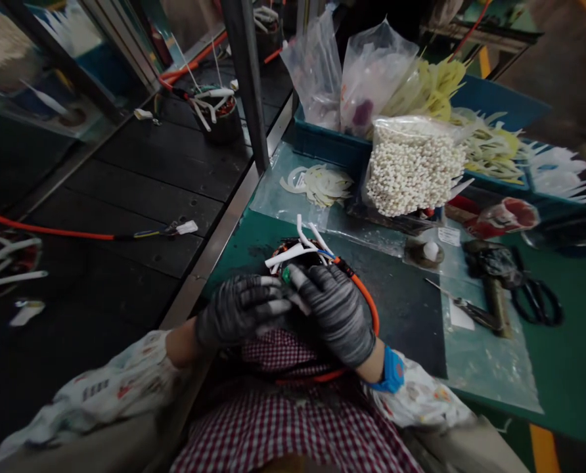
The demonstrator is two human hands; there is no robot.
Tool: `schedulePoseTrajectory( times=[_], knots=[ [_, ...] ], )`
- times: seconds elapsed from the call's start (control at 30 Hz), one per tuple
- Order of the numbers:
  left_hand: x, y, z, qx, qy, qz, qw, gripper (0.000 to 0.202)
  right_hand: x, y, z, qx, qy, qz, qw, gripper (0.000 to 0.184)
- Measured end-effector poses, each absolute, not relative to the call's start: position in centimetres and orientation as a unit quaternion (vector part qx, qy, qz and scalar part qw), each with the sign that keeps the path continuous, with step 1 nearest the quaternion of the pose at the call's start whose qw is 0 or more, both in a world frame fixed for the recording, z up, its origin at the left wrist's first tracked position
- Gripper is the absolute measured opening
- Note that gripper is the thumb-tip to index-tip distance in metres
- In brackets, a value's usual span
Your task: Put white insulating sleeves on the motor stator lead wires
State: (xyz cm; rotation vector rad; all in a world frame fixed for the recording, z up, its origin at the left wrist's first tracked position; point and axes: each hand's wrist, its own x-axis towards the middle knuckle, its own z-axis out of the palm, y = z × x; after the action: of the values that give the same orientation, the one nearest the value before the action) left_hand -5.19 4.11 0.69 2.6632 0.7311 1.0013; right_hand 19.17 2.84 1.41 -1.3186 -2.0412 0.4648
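Observation:
Both my hands wear dark grey gloves and meet over a round wound part (305,257) with white sleeved leads and an orange cable (366,299) at the near edge of the green bench. My left hand (238,309) curls its fingers around the part's left side. My right hand (335,312) covers the part's right side, fingers bent and pressed on the wires. The part's body is mostly hidden beneath the gloves.
A bag of white beads (414,164) and bags of yellow ties (435,85) sit in blue bins behind. Scissors (537,299) and a dark hand tool (493,282) lie right. A dark conveyor (140,190) on the left carries another wound part (219,112). A metal post (248,85) rises between.

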Motion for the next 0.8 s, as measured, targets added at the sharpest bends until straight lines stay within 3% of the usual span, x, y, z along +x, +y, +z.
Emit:
schedulePoseTrajectory(
  times=[0.13,0.2,0.27,0.37,0.47,0.6,0.8],
  knots=[
    [-6.6,7.5,2.7,0.790,0.379,0.395,0.275,0.033,18.9,4.0,2.6,-0.473,-0.852,0.078,0.212,0.033],
    [-5.9,9.7,2.7,0.772,0.432,0.333,0.326,0.061,19.1,4.2,3.0,-0.458,-0.860,0.080,0.211,0.034],
    [-4.5,11.5,2.2,0.779,0.377,0.249,0.435,0.084,19.3,3.9,3.0,-0.451,-0.857,0.095,0.229,0.034],
    [-2.9,11.7,1.5,0.769,0.253,0.241,0.535,0.093,19.7,2.2,1.9,-0.454,-0.846,0.099,0.260,0.031],
    [-2.7,9.6,1.5,0.803,0.219,0.270,0.484,0.095,19.9,-0.5,0.3,-0.456,-0.838,0.086,0.286,0.028],
    [-3.2,7.1,2.1,0.848,0.223,0.267,0.401,0.101,19.8,-2.7,-0.6,-0.468,-0.811,0.117,0.331,0.040],
    [-2.3,5.6,2.1,0.832,0.265,0.279,0.400,0.083,20.6,-3.3,-0.1,-0.464,-0.794,0.164,0.356,0.035]
  ],
)
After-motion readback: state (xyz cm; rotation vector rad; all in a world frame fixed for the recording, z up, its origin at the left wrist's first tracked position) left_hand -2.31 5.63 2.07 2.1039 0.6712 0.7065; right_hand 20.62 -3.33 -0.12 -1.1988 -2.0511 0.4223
